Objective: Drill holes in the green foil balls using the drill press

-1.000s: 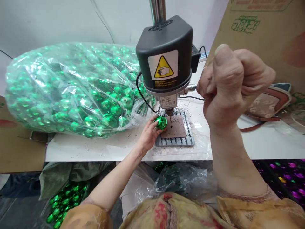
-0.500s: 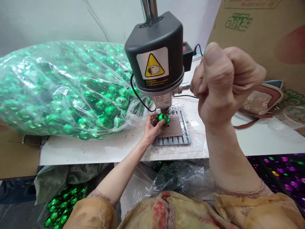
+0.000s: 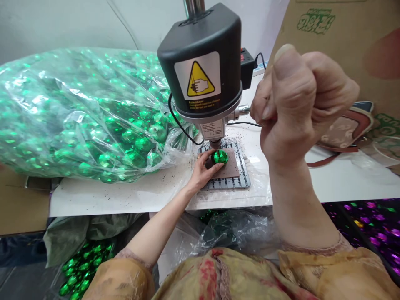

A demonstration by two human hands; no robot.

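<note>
A shiny green faceted ball (image 3: 220, 156) is between the thumb and fingers of my left hand (image 3: 201, 171), just beneath the chuck (image 3: 216, 143) of a small black drill press (image 3: 200, 62). Under the ball lies a brown board (image 3: 233, 166) on the slotted grey base plate (image 3: 246, 177). My right hand (image 3: 296, 104) is raised at the press's right side, its fingers wrapped round the end of the metal feed lever (image 3: 242, 111). Most of that lever is hidden inside the fist. Whether the drill bit touches the ball cannot be made out.
A large clear bag (image 3: 84, 121) of green faceted balls fills the left of the white table (image 3: 93, 198). Dark shavings are scattered around the base. A cardboard box (image 3: 343, 37) and a brown-trimmed bag (image 3: 343, 129) are at right. More green balls (image 3: 84, 266) lie below the table.
My left hand and the green ball have shifted a little to the right over the board, and the ball has turned. My right hand stays on the lever, slightly higher in view.
</note>
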